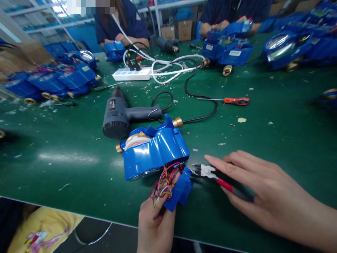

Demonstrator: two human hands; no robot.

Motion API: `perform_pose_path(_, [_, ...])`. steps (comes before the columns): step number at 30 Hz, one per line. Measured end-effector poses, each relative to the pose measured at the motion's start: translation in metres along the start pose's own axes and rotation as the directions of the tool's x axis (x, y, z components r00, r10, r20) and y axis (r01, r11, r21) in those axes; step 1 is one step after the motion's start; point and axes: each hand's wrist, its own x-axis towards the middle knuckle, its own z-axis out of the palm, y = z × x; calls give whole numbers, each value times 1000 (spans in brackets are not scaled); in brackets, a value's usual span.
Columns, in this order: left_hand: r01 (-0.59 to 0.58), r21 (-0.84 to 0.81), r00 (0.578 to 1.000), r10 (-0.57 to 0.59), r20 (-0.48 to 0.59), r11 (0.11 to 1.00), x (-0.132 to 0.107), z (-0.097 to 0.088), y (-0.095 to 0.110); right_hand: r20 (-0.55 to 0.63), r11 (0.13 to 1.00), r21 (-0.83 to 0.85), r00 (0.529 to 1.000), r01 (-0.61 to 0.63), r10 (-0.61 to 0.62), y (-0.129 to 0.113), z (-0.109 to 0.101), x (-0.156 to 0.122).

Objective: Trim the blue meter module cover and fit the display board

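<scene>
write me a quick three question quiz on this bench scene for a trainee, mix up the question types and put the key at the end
1. Multiple choice: what does the right hand hold?
a) a hammer
b) a pair of pliers
c) a soldering iron

2. True or false: the orange-handled screwdriver lies on the green table.

3. Fill in the blank: the small blue piece beside the coloured wires is held in the ____.

Key
1. b
2. True
3. left hand
</scene>
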Motion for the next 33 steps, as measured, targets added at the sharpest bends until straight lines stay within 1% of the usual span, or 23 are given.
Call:
perform_pose_path(3, [3, -54, 999, -2, 33, 999, 0, 1, 2, -6, 996, -76, 999, 40, -40, -1, 3, -1])
perform_pose_path(7, [15, -92, 999, -12, 39, 996, 0, 1, 4, -1, 987, -129, 995, 99, -100, -3, 3, 2])
perform_pose_path(12, [-2, -85, 1000, 3, 16, 996, 2, 1, 6, -29, 979, -172, 993, 111, -117, -4, 2, 5])
perform_pose_path(19, [-41, -54, 999, 40, -11, 998, 6, 2, 7, -22, 970, -205, 990, 134, -142, -4, 1, 6])
perform_pose_path(21, [-46, -60, 999, 46, -4, 997, 6, 2, 7, -26, 970, -203, 990, 130, -138, -3, 1, 6])
perform_pose_path(25, [-13, -114, 1000, 15, 19, 993, 5, 2, 7, -31, 974, -180, 989, 136, -144, -1, 4, 4])
perform_pose_path(29, [-43, -195, 997, 55, 52, 980, 6, 2, 9, -41, 982, -141, 991, 124, -131, -3, 6, 2])
perform_pose_path(31, [-31, -211, 997, 45, 59, 977, 6, 2, 9, -86, 993, -70, 991, 95, -101, -6, 2, 3])
perform_pose_path(33, [-10, -217, 998, 23, 58, 976, 6, 2, 9, -174, 999, 11, 984, 41, -39, -10, -5, 7])
